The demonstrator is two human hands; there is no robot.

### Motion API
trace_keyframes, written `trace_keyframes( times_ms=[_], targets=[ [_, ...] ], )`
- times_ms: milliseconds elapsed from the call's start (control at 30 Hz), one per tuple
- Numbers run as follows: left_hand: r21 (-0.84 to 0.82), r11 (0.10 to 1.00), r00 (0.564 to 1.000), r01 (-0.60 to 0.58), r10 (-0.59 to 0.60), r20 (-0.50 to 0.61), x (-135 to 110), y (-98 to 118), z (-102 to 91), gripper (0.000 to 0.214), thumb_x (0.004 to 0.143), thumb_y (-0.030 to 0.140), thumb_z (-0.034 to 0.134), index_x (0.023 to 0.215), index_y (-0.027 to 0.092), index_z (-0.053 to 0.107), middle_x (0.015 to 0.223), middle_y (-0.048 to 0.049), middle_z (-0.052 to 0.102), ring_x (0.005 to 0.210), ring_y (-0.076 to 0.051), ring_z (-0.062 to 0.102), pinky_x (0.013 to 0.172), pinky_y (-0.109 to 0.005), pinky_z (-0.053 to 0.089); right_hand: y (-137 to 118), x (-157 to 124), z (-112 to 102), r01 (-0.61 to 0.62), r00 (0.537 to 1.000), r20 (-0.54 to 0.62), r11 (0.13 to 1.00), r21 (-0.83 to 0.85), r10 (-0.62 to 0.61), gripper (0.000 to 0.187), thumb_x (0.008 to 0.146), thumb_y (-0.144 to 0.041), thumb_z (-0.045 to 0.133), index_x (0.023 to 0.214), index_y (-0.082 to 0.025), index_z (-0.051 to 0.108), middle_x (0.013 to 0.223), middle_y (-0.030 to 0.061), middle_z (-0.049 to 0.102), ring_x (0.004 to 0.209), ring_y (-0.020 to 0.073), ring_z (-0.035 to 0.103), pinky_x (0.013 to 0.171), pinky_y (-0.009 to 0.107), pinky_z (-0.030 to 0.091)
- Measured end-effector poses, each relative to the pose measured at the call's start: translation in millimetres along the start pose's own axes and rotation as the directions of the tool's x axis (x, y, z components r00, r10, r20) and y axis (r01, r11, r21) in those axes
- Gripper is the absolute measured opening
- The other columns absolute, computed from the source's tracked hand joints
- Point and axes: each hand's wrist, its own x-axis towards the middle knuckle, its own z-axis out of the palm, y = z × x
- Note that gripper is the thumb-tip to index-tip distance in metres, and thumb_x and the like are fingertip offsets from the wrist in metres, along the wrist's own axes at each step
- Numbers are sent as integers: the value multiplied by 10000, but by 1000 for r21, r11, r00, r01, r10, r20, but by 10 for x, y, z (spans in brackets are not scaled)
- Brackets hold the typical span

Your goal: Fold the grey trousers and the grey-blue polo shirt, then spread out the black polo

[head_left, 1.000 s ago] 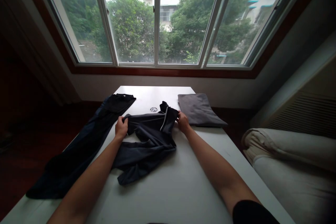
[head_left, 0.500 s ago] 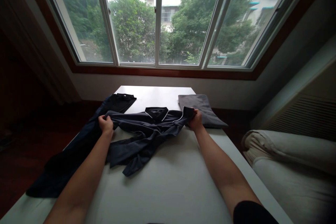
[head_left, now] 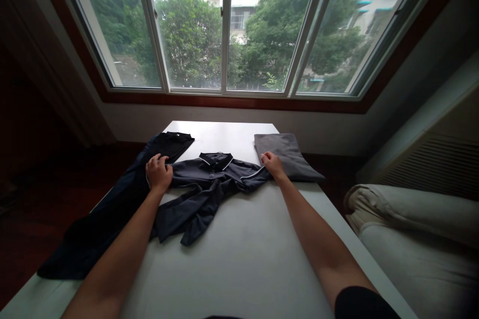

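A dark navy polo shirt (head_left: pixel 204 189) with white-trimmed collar and sleeves lies spread on the white table (head_left: pixel 239 269), collar toward the window, lower part still bunched. My left hand (head_left: pixel 158 172) rests on the shirt's left shoulder, fingers curled over the fabric. My right hand (head_left: pixel 273 165) presses on the right sleeve end, fingers bent down onto the cloth.
Dark trousers (head_left: pixel 112 209) hang over the table's left edge. A folded grey garment (head_left: pixel 286 155) lies at the far right, just beyond my right hand. A light sofa or cushion (head_left: pixel 419 239) stands right of the table. A wide window (head_left: pixel 224 25) is behind.
My hands pulled apart, stretching the crumpled shirt out flat with its collar showing, then lowered it onto the table. Both hands now rest on its shoulders.
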Motion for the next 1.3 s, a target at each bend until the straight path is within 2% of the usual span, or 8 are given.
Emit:
trace_keyframes(
  times_ms=[133,300,467,600,700,967,1133,1300],
  targets=[
    [-77,976,903,-203,217,370,-116,215,120,391,928,223,514,1302,181,620,1354,-130,609,1285,-299,519,1140,-457,348,-130,-102,214,114,993,2,980,-164,-116,233,912,-379,520,903,-209,680,964,80,713,924,229,638,869,320,464],
    [-135,951,780,-278,306,545,-204,350,138,323,809,126,550,1048,236,737,1118,-57,713,1076,-238,631,976,-326,455,-222,-258,511,247,965,139,951,-185,-223,292,929,-318,565,1170,-207,686,1192,98,700,1142,240,615,1045,347,424],
    [-112,966,733,-235,252,632,-234,470,77,265,875,185,514,963,268,749,1027,-28,752,975,-214,675,850,-284,460,-173,-309,598,236,955,234,942,-239,-181,409,926,-331,617,1313,-199,639,1278,116,674,1195,245,596,1045,333,417],
    [-11,991,731,-136,108,674,-220,503,119,277,946,294,471,986,238,739,985,-70,757,907,-241,688,764,-298,456,-171,-275,524,109,955,296,946,-305,-14,309,962,-394,564,1141,-206,731,1045,89,739,992,231,655,871,289,451],
    [51,995,696,-85,23,717,-177,463,136,217,906,325,549,859,210,727,885,-74,751,830,-232,692,710,-275,452,-232,-261,493,58,888,453,959,-276,77,384,986,-464,499,950,-190,766,865,66,737,807,206,650,716,268,428],
    [146,989,862,-28,-50,504,-234,313,84,558,951,491,543,1432,208,527,1372,-167,601,1215,-320,601,914,-364,477,-457,-436,572,125,908,418,971,-202,-30,346,908,-510,641,1059,-214,737,963,75,742,880,225,659,732,270,442],
    [53,997,850,-61,24,526,-247,298,132,659,938,535,577,1513,235,463,1372,-138,613,1177,-294,632,892,-340,486,-554,-502,501,156,830,551,983,-92,-80,221,800,-422,744,865,-211,738,831,38,721,828,223,652,737,274,477],
    [98,995,821,-3,-53,568,-173,329,114,509,977,566,475,1309,222,649,1079,-113,746,1010,-286,693,789,-327,482,-666,-514,260,24,679,702,963,269,-213,382,703,-366,801,1039,-195,739,962,45,735,892,226,664,773,287,530]
  ],
)
